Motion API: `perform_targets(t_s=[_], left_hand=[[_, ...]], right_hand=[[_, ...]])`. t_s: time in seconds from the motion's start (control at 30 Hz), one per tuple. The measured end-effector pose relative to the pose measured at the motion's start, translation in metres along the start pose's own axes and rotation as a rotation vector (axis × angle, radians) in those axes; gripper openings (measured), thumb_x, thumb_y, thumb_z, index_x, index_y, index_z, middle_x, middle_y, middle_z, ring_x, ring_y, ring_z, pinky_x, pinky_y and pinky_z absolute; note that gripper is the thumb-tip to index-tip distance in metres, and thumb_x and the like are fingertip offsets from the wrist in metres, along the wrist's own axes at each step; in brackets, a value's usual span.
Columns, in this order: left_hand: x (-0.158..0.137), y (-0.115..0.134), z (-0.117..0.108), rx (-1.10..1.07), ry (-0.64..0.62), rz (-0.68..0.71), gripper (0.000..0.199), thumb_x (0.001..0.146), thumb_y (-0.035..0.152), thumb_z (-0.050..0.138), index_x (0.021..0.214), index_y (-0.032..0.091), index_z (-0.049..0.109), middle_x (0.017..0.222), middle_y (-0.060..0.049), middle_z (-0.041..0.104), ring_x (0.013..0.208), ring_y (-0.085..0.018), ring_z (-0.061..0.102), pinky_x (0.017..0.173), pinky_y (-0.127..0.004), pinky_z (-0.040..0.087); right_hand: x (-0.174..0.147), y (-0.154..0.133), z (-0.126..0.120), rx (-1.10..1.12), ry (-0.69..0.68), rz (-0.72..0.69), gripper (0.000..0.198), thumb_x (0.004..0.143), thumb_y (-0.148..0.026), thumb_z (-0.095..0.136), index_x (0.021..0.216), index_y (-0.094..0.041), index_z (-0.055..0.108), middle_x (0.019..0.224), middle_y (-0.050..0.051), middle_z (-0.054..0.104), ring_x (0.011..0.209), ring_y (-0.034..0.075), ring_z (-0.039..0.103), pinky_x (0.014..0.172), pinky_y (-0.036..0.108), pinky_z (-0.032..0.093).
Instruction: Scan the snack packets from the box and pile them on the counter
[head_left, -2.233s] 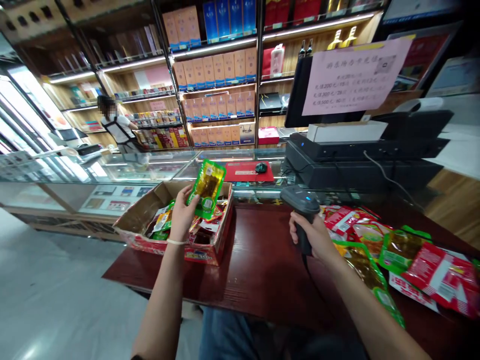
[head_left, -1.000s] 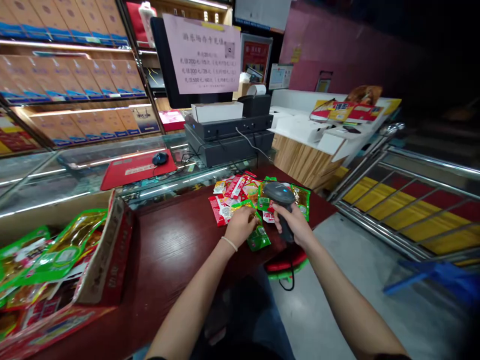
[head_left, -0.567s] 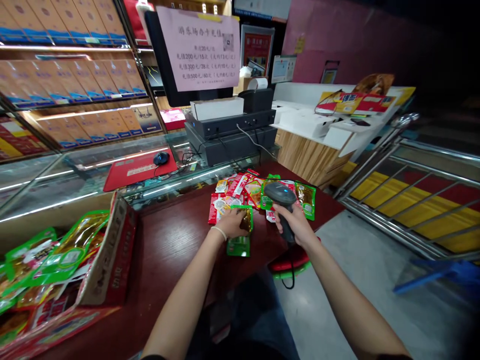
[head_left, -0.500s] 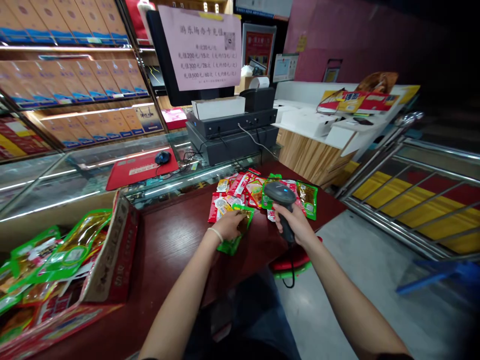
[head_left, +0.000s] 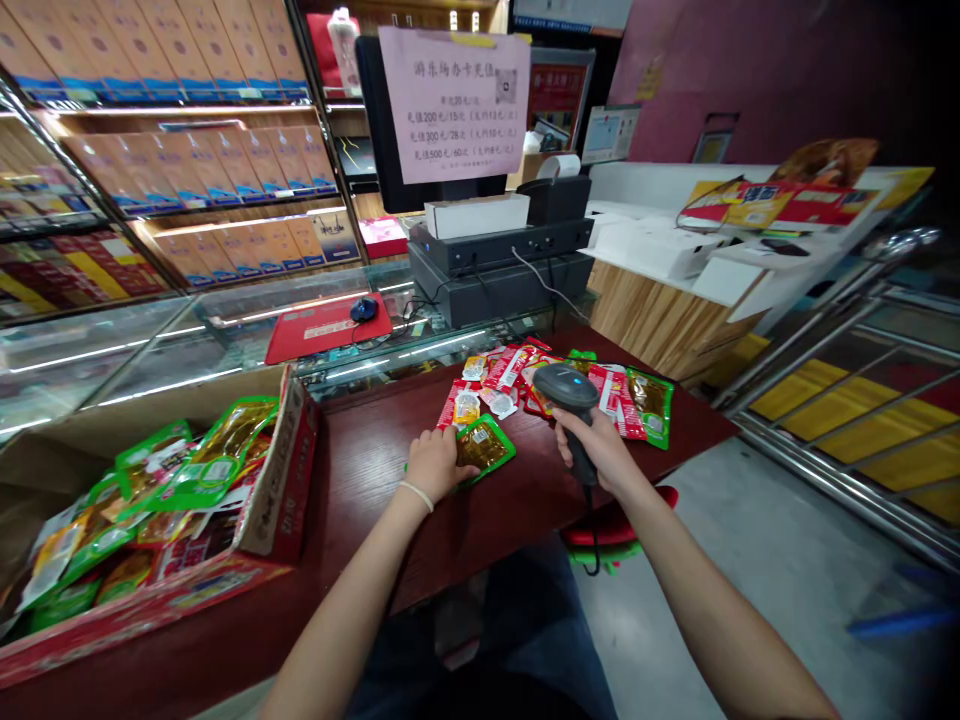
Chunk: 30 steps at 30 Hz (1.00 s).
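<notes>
Two hands are busy: your left hand (head_left: 433, 462) lies flat, pinning a green snack packet (head_left: 484, 446) to the red-brown table (head_left: 375, 480). At three o'clock from it, your right hand (head_left: 600, 452) grips the barcode scanner (head_left: 568, 392), its head over the packet pile (head_left: 570, 385).

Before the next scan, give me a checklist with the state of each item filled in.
1. Scanner in the right hand, grip closed on the handle: ok.
2. Green packet flat on the red table, left hand resting on its edge: ok.
3. Barcode facing up on that packet: cannot tell.
4. Scanner head pointed at the green packet: not ok, it sits over the pile of packets beyond.
5. Open box of packets within reach on the left: ok.
</notes>
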<state>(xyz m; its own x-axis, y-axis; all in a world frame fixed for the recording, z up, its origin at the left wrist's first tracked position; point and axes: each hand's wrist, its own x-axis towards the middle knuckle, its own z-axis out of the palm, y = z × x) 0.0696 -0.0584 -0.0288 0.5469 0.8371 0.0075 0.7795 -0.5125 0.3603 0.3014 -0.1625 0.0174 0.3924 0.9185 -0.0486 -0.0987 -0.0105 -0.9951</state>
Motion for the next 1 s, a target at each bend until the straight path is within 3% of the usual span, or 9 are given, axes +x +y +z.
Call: perform_targets(t_s=[0.17, 0.27, 0.43, 0.53, 0.67, 0.8, 0.93, 1.0], left_hand=[[0.002, -0.029, -0.012, -0.374, -0.095, 0.063, 0.037, 0.069, 0.036, 0.073, 0.1, 0.019, 0.061, 0.1, -0.01, 0.068, 0.091, -0.027, 0.063, 0.081, -0.035, 0.046], [0.001, -0.059, -0.021, -0.647, -0.109, -0.007, 0.033, 0.07, 0.035, 0.071, 0.097, 0.018, 0.062, 0.094, -0.006, 0.069, 0.087, -0.023, 0.063, 0.082, -0.034, 0.048], [0.0, -0.092, -0.026, -1.429, 0.122, -0.217, 0.041, 0.07, 0.03, 0.069, 0.107, 0.016, 0.059, 0.096, -0.008, 0.069, 0.083, -0.019, 0.066, 0.077, -0.033, 0.052], [0.002, -0.099, -0.025, -1.665, 0.254, -0.275, 0.041, 0.074, 0.029, 0.065, 0.112, 0.017, 0.056, 0.101, -0.009, 0.069, 0.084, -0.02, 0.067, 0.078, -0.035, 0.055], [0.005, -0.099, -0.022, -1.727, 0.306, -0.265, 0.05, 0.077, 0.032, 0.067, 0.123, 0.023, 0.051, 0.114, -0.007, 0.066, 0.091, -0.02, 0.067, 0.084, -0.039, 0.055], [0.01, -0.098, -0.017, -1.664, 0.396, -0.154, 0.07, 0.067, 0.023, 0.077, 0.13, 0.026, 0.047, 0.124, -0.007, 0.064, 0.104, -0.021, 0.065, 0.093, -0.038, 0.05], [0.015, -0.104, -0.012, -1.38, 0.597, -0.14, 0.053, 0.072, 0.026, 0.075, 0.121, 0.019, 0.057, 0.121, -0.008, 0.066, 0.11, -0.021, 0.061, 0.098, -0.034, 0.045], [0.016, -0.11, -0.011, -1.275, 0.629, -0.171, 0.045, 0.074, 0.028, 0.073, 0.115, 0.017, 0.061, 0.114, -0.008, 0.068, 0.104, -0.02, 0.063, 0.094, -0.032, 0.046]], right_hand=[[0.007, -0.007, 0.015, 0.002, -0.03, -0.026, 0.035, 0.076, -0.049, 0.073, 0.077, -0.02, 0.053, 0.054, -0.005, 0.056, 0.037, 0.01, 0.048, 0.033, 0.021, 0.039], [0.016, -0.014, 0.029, 0.017, -0.071, -0.064, 0.033, 0.077, -0.048, 0.073, 0.08, -0.02, 0.056, 0.054, -0.005, 0.056, 0.037, 0.009, 0.048, 0.033, 0.021, 0.039], [0.036, -0.021, 0.068, 0.043, -0.188, -0.061, 0.033, 0.076, -0.048, 0.072, 0.073, -0.021, 0.053, 0.051, -0.005, 0.054, 0.035, 0.009, 0.046, 0.032, 0.021, 0.037], [0.047, -0.018, 0.093, 0.047, -0.261, -0.067, 0.033, 0.076, -0.047, 0.073, 0.073, -0.021, 0.053, 0.052, -0.005, 0.054, 0.035, 0.009, 0.045, 0.032, 0.021, 0.036], [0.061, -0.009, 0.119, 0.069, -0.384, -0.098, 0.032, 0.078, -0.045, 0.072, 0.071, -0.021, 0.052, 0.053, -0.004, 0.054, 0.036, 0.009, 0.046, 0.034, 0.021, 0.038], [0.07, 0.004, 0.134, 0.04, -0.428, -0.068, 0.037, 0.077, -0.049, 0.071, 0.069, -0.021, 0.05, 0.051, -0.004, 0.053, 0.035, 0.009, 0.046, 0.034, 0.021, 0.038], [0.067, 0.015, 0.136, -0.017, -0.43, -0.044, 0.038, 0.075, -0.051, 0.072, 0.074, -0.021, 0.048, 0.05, -0.005, 0.052, 0.035, 0.01, 0.046, 0.034, 0.021, 0.037], [0.062, 0.019, 0.133, -0.03, -0.438, -0.033, 0.038, 0.074, -0.051, 0.073, 0.081, -0.022, 0.048, 0.051, -0.006, 0.052, 0.036, 0.01, 0.045, 0.034, 0.021, 0.036]])
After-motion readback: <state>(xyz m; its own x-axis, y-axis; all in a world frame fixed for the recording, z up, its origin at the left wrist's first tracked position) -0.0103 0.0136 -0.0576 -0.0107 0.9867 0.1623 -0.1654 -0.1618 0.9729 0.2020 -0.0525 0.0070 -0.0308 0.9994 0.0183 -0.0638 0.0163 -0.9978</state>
